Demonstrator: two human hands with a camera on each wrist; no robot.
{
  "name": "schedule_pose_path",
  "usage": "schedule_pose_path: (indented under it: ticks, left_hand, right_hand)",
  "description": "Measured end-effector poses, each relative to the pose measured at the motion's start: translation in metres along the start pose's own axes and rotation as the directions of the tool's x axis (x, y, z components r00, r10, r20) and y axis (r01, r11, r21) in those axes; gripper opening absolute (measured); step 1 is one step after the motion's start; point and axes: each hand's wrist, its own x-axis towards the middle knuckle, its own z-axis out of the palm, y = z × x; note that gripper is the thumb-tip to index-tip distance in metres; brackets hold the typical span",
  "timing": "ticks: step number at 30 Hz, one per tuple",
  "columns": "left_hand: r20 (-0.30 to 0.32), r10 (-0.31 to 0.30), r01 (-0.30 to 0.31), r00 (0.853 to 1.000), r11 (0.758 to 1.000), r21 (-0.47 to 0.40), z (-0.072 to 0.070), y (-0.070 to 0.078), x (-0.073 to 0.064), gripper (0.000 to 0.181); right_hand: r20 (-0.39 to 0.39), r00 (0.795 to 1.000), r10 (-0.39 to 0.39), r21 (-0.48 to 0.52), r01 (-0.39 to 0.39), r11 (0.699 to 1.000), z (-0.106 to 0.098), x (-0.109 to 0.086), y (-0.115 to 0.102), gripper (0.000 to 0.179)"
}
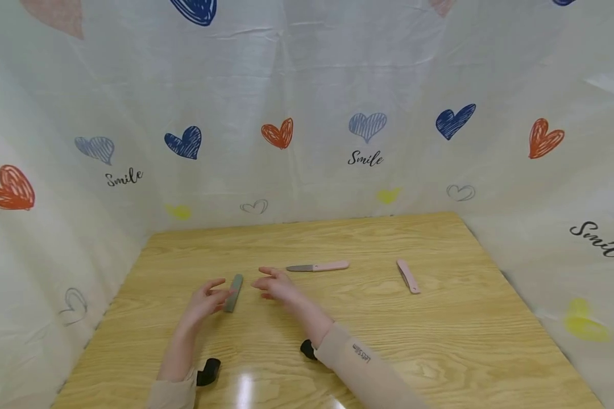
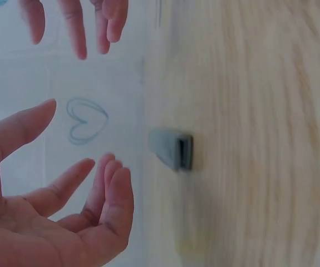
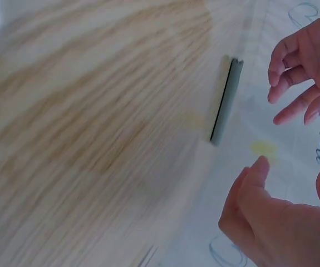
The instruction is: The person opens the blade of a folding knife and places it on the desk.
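A grey knife sheath (image 1: 233, 293) lies on the table between my two hands; the left wrist view shows the slot in the end of this sheath (image 2: 173, 149). My left hand (image 1: 208, 301) hovers at its left side, fingers spread and loosely bent, fingertips overlapping it in the head view. To its right is my right hand (image 1: 280, 287), with relaxed fingers and nothing held. Just beyond the right hand lies a small knife (image 1: 330, 266) with a pink handle and grey blade, its tip pointing left.
A slim pink object (image 1: 408, 276) with a dark slit along one side lies further right on the wooden table (image 1: 465, 329). White sheeting printed with hearts (image 1: 317, 182) hangs behind the table and along both sides. Black wrist mounts (image 1: 208, 372) sit at both sleeves.
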Motion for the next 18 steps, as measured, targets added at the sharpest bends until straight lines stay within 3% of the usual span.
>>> schedule_pose_path:
  ticks: [5,11,18]
  left_hand:
    - [-0.011,-0.023,0.023,1.000,1.000,0.002,-0.011,-0.006,0.000,0.064]
    - [0.047,-0.051,0.048,0.998,0.998,0.046,-0.022,-0.011,0.006,0.066]
    - [0.057,-0.023,0.019,0.998,0.997,0.078,-0.023,-0.020,0.009,0.058]
  right_hand:
    - [-0.043,0.998,0.035,0.052,-0.033,0.998,0.016,0.012,0.003,0.063]
    - [-0.089,0.993,0.077,0.084,-0.070,0.994,0.035,0.026,0.007,0.066]
    - [-0.075,0.990,0.120,0.139,-0.108,0.984,0.044,0.031,0.014,0.066]
